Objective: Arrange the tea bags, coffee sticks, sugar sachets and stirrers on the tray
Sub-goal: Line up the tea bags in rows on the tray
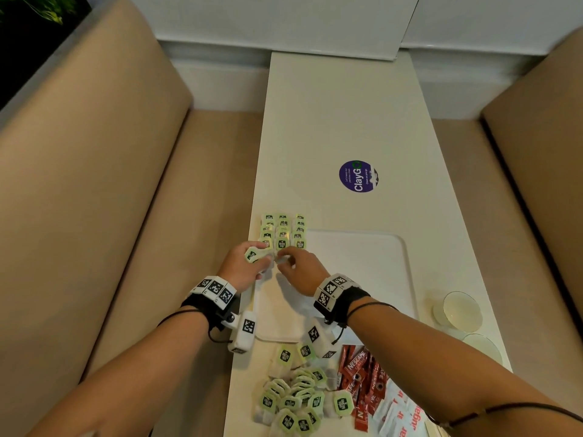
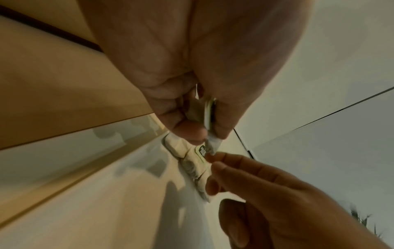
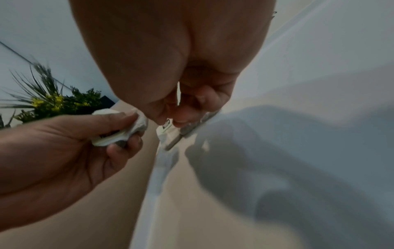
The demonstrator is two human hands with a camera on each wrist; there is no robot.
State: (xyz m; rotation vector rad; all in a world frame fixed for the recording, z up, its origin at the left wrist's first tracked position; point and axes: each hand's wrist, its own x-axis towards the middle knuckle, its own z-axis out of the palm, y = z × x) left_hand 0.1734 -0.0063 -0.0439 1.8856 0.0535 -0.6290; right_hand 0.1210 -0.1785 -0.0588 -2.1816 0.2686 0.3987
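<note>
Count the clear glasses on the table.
2: one glass right of the tray; a second glass nearer the camera, partly hidden by the right forearm.

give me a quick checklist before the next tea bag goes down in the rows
1. Left hand holds tea bags: ok.
2. Right hand has a bag pinched: cannot tell, fingertips blurred.
3. Rows of tea bags tidy at the tray's far left: ok.
4. Free tray space beside the rows: ok.
5. Loose tea bag pile within reach: ok.
6. Coffee sticks on the tray: not ok.
</note>
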